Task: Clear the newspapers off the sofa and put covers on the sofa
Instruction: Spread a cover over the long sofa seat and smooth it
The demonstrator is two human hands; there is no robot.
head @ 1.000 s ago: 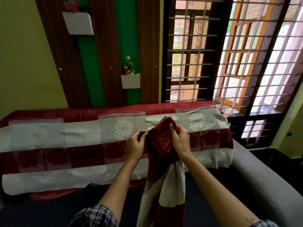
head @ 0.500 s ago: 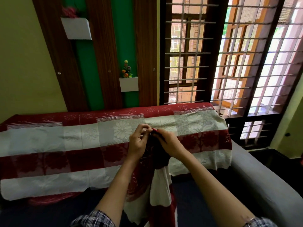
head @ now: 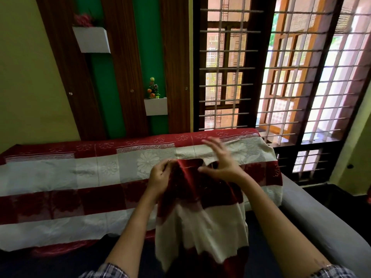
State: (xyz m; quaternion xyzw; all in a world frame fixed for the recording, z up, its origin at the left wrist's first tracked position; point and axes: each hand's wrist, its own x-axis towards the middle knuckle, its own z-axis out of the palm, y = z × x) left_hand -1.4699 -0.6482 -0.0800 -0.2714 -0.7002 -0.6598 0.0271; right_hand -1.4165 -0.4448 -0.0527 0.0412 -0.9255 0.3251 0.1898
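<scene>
Two hands up front, both working one small cover (head: pixel 200 213), red top band w/ cream panel below, hanging down in front of the sofa seat (head: pixel 60 263). Left hand (head: pixel 159 176) closed in a pinch on the cover's top edge, at its left corner, fingers curled tight around the fabric. Right hand (head: pixel 222 165) mostly open: fingers spread and blurred, thumb and index near the cover's top right part; can't tell if it actually has hold of the cloth. Cover droops between the forearms, lower edge ragged-looking, bottom goes red again near the frame's bottom edge.

Second, larger cover (head: pixel 80 177) already laid over the sofa backrest, red/cream stripes w/ flower pattern, spans from left edge of backrest to its right end, lower hem hanging just above the dark seat. Grey sofa arm (head: pixel 313 213) bare at right, running toward bottom right corner.

Plaid sleeves (head: pixel 106 271) at bottom edge. Behind sofa: wood-and-green wall panels, two white wall planters (head: pixel 155 106) w/ flowers, grilled window (head: pixel 226 77) at right.
</scene>
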